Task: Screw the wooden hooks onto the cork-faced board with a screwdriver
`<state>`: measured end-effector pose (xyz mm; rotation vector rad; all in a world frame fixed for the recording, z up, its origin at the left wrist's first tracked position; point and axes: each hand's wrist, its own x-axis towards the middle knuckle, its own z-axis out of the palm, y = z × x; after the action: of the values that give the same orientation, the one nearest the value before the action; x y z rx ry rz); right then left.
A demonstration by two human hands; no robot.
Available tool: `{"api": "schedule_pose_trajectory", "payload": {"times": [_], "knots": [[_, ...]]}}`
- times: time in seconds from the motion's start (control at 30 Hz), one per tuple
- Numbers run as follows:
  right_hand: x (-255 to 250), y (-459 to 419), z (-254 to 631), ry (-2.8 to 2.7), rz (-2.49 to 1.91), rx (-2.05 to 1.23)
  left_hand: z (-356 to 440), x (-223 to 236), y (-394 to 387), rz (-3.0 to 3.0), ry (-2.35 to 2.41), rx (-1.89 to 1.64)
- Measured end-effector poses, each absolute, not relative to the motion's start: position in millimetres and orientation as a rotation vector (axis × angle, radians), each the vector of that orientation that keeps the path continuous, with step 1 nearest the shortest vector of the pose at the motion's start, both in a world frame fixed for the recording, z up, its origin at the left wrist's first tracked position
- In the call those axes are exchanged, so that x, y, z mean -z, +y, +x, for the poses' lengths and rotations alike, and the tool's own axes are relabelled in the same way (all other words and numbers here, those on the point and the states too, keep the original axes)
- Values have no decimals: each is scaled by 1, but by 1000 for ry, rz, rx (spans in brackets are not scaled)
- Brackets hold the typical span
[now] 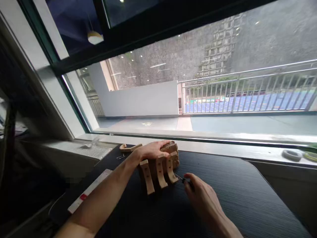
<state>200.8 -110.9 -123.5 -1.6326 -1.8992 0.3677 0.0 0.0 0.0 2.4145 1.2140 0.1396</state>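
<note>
My left hand (pixel 152 150) is laid over the top of a brown wooden board (pixel 175 160) and grips it on the dark table. Three pale wooden hooks with dark holes line the board's front: a left hook (pixel 148 178), a middle hook (pixel 160 173) and a right hook (pixel 170 169). In my right hand (pixel 201 193) is a screwdriver (pixel 182 179) with a dark handle, mostly covered by my fingers. Its thin metal shaft points at the curved lower end of the right hook; whether the tip touches anything is too small to tell.
Behind my left forearm lie a loose wooden hook (pixel 130 148) and some screws (pixel 121 157). A long white strip (pixel 90 190) with a red mark rests on the table's left side. Tape rolls (pixel 292 154) sit on the windowsill, below a large window.
</note>
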Motion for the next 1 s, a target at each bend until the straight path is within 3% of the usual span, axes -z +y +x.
{"api": "schedule_pose_trajectory", "payload": {"times": [0.4,1.0], "knots": [[129,-117,192,-1898,-1398,-159,7,-5,-12,2239,971,-248],[132,-118,184,-1980,-1329,209,5,-3,-9,2237,1126,-346]]}}
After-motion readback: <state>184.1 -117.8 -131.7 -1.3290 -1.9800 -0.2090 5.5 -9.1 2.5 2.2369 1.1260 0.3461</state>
